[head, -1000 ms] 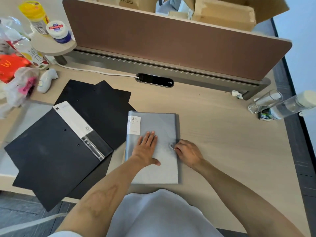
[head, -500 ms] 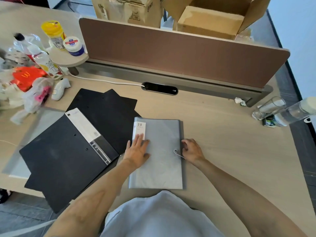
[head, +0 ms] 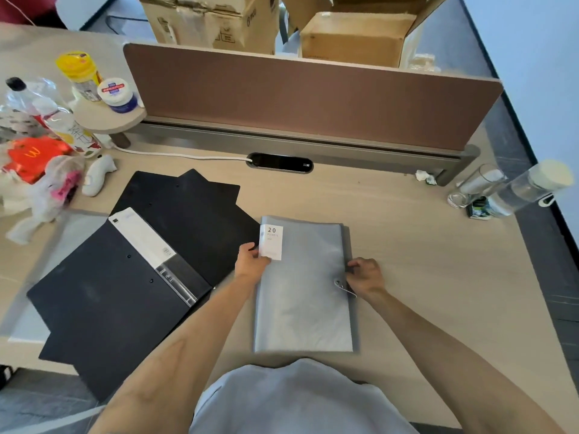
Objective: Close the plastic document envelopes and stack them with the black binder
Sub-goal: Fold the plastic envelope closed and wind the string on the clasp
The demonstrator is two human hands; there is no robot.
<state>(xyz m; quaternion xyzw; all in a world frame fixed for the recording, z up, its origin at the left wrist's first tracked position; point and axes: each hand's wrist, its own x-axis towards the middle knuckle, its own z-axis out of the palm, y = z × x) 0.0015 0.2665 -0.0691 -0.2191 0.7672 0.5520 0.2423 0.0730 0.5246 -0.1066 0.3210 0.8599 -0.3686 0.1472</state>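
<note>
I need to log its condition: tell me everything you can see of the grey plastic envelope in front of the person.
The grey plastic envelope is a translucent sleeve, closed and lying flat on the wooden desk, its long side pointing away from the person. A white label reading 20 sits at its far left corner; a small round clasp sits by its right edge. The left hand grips its left edge, the right hand its right edge.

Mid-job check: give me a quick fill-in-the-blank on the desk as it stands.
The white label on the grey envelope reads ____ pockets.
The black binder lies ____, left of the envelope.
The left hand grips the envelope's left edge, the right hand its ____ edge.
Missing: 20; open; right
</note>
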